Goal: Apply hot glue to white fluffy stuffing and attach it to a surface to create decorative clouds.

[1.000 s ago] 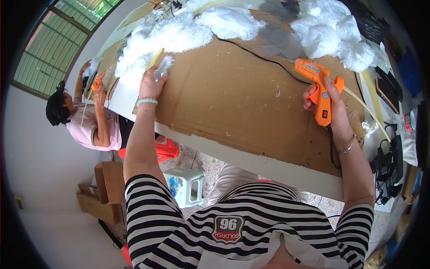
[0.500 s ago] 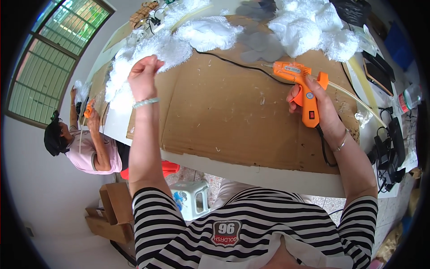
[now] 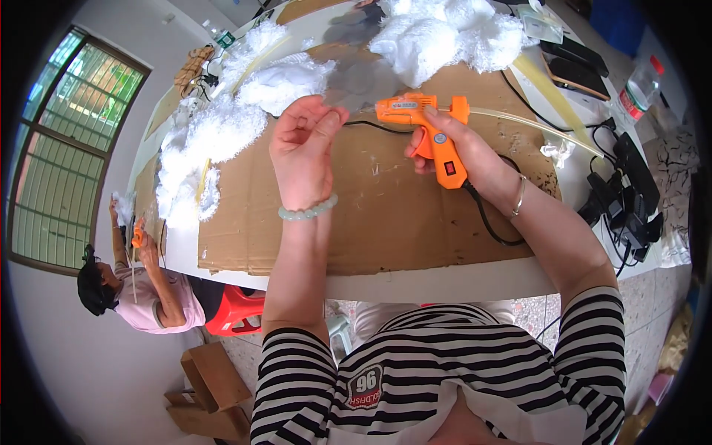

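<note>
My right hand [image 3: 463,141] is wrapped round an orange hot glue gun [image 3: 445,152], its fingers by the trigger. A pale glue stick [image 3: 512,119] runs out of the gun's back, and its nozzle points left. My left hand [image 3: 304,148] is closed in a pinch just left of the nozzle; whatever its fingertips hold is too small to make out. Behind both hands lie grey, sheer round pieces [image 3: 363,81] on brown cardboard [image 3: 371,215]. Fluffy white netting-like bundles [image 3: 423,44] are heaped beyond, with more white bundles [image 3: 222,137] to the left.
Black power adapters and cables [image 3: 623,193] crowd the right edge, near a clear bottle with a red cap [image 3: 641,89] and a dark phone-like slab [image 3: 571,74]. A co-worker [image 3: 159,297] on a red stool [image 3: 236,308] holds another orange glue gun at left. Cardboard boxes [image 3: 215,378] stand on the floor.
My left hand has come right and slightly down from the white bundles towards the glue gun's nozzle. The view has shifted, and the gun, still in my right hand, now appears further left.
</note>
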A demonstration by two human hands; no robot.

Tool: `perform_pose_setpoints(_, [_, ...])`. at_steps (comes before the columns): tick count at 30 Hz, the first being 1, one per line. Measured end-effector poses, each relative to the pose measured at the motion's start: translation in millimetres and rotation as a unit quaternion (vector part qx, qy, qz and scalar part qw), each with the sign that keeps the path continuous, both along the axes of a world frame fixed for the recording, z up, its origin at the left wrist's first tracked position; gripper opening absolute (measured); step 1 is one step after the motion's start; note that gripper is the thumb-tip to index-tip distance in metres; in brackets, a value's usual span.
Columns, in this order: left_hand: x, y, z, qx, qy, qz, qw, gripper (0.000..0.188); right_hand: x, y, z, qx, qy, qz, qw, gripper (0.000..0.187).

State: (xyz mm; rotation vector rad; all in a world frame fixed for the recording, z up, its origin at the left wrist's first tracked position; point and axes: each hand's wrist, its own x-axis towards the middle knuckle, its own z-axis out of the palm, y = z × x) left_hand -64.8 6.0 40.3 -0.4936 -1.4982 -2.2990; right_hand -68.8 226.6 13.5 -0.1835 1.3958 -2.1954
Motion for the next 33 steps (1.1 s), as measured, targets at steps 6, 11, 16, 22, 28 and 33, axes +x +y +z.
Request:
perform_pose_setpoints(6, [7.4, 7.0, -4.6, -0.009, -0.039, 0.001, 0.999, 0.015, -1.9, 0.4, -3.6, -0.001, 0.010, 0.004, 1.000, 0.048])
perform_pose_setpoints(11, [12.8, 3.4, -3.4, 0.012, -0.074, -0.035, 0.997, 0.011, 0.5, 0.2, -2.3, 0.003, 0.005, -0.003, 1.000, 0.048])
perform_pose_setpoints(16, [13.0, 2.0, 0.3, 0.011, -0.083, -0.029, 0.996, 0.009, 0.9, -0.9, 0.7, 0.017, 0.013, -0.004, 1.000, 0.048])
perform_pose_setpoints(22, [-3.3, -20.9, -17.2, 0.074, -0.062, -0.102, 0.990, 0.010, 0.7, -1.3, 0.9, 0.018, 0.008, 0.000, 1.000, 0.048])
perform_pose_setpoints(28, [0.7, -3.5, -5.3, 0.099, -0.142, 0.028, 0.985, 0.013, 0.4, 0.8, -2.1, 0.007, 0.012, -0.001, 1.000, 0.047])
perform_pose_setpoints(33, [-3.3, -17.3, -19.1, 0.052, -0.087, 0.002, 0.995, 0.018, 1.3, -0.9, -1.7, 0.004, 0.005, -0.011, 1.000, 0.046])
